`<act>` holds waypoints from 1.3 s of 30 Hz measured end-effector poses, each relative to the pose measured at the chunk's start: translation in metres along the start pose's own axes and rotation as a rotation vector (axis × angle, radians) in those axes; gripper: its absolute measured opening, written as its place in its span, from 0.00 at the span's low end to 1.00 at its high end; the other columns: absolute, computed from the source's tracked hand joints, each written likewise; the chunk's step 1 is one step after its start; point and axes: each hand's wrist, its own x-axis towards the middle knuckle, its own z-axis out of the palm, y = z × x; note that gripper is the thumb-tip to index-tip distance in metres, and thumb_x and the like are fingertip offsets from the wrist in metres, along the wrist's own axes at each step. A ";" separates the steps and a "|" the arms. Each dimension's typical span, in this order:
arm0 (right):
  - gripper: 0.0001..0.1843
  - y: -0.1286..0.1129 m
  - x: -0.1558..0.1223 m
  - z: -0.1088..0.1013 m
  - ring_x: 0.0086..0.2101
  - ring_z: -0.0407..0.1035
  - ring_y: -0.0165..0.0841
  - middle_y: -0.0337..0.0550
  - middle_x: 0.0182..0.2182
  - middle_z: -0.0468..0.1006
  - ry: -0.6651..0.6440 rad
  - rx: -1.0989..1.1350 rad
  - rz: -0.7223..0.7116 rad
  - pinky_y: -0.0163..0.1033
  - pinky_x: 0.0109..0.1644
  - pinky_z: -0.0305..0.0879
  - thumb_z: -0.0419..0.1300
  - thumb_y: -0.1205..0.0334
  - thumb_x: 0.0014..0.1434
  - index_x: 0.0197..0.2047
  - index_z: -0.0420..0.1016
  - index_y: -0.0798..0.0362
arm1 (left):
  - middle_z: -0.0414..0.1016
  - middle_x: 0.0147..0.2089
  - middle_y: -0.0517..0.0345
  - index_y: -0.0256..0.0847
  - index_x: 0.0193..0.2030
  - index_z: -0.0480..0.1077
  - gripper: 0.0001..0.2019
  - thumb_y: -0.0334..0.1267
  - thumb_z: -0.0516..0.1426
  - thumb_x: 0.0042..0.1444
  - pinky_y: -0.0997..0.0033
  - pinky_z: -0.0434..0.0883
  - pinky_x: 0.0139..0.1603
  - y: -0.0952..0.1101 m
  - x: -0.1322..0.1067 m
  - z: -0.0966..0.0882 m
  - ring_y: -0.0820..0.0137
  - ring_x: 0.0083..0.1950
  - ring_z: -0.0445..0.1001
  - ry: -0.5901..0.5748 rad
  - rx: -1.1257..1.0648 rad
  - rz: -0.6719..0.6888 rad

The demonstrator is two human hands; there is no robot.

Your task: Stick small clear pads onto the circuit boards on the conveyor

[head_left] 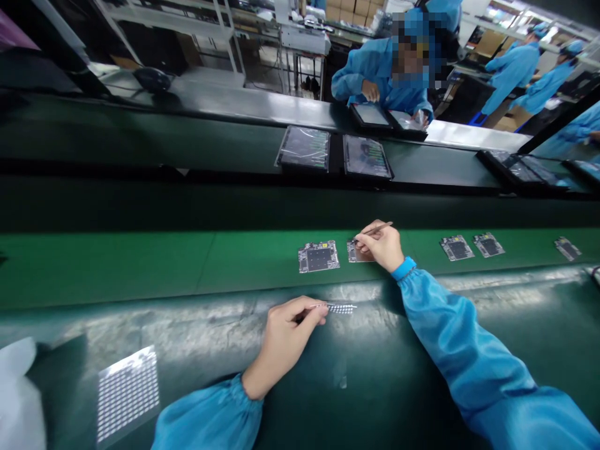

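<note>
My left hand (291, 331) pinches the edge of a small strip of stickers (341, 309), patterned in dark and white, above the dark green bench. Over the green belt, my right hand (380, 245) is closed around a thin pair of tweezers (379, 229). Their tip end is at a circuit board (352, 251), partly hidden by my fingers; whether they touch is unclear. Just left of that board lies another circuit board (319, 257). A larger sticker sheet (129, 392) with rows of pale marks rests on the bench at lower left.
Several boards lie further right on the belt (140, 265), among them one circuit board (457, 248). Beyond a dark ledge, trays with plastic-covered contents (305, 149) stand on a second line. A co-worker (384, 75) in blue works across it. A white bag-like object (19, 400) is at lower left.
</note>
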 end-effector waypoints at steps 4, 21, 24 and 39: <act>0.17 -0.036 -0.043 0.007 0.23 0.78 0.35 0.44 0.24 0.81 -0.107 0.127 -0.047 0.37 0.26 0.77 0.74 0.54 0.49 0.32 0.74 0.55 | 0.81 0.25 0.59 0.39 0.30 0.80 0.08 0.34 0.61 0.60 0.76 0.71 0.29 0.001 -0.001 0.001 0.71 0.26 0.78 -0.014 -0.021 -0.037; 0.09 -0.052 -0.101 0.023 0.22 0.76 0.30 0.45 0.29 0.83 -0.414 0.170 0.006 0.34 0.25 0.74 0.73 0.62 0.51 0.31 0.78 0.55 | 0.81 0.25 0.60 0.39 0.29 0.79 0.09 0.34 0.61 0.60 0.76 0.68 0.29 0.003 0.000 0.001 0.72 0.26 0.76 -0.019 -0.001 -0.027; 0.08 -0.051 -0.101 0.025 0.23 0.76 0.30 0.44 0.29 0.83 -0.414 0.171 0.005 0.34 0.26 0.75 0.73 0.62 0.51 0.30 0.79 0.55 | 0.81 0.25 0.60 0.39 0.28 0.79 0.09 0.34 0.62 0.60 0.76 0.68 0.29 0.003 0.000 0.001 0.72 0.26 0.76 -0.017 0.005 -0.028; 0.14 -0.033 -0.043 0.030 0.17 0.73 0.31 0.41 0.19 0.79 -0.193 0.251 0.029 0.33 0.21 0.72 0.74 0.59 0.48 0.30 0.74 0.55 | 0.80 0.24 0.60 0.40 0.28 0.79 0.10 0.35 0.61 0.60 0.76 0.68 0.27 0.001 0.001 0.001 0.72 0.25 0.76 -0.008 -0.002 -0.027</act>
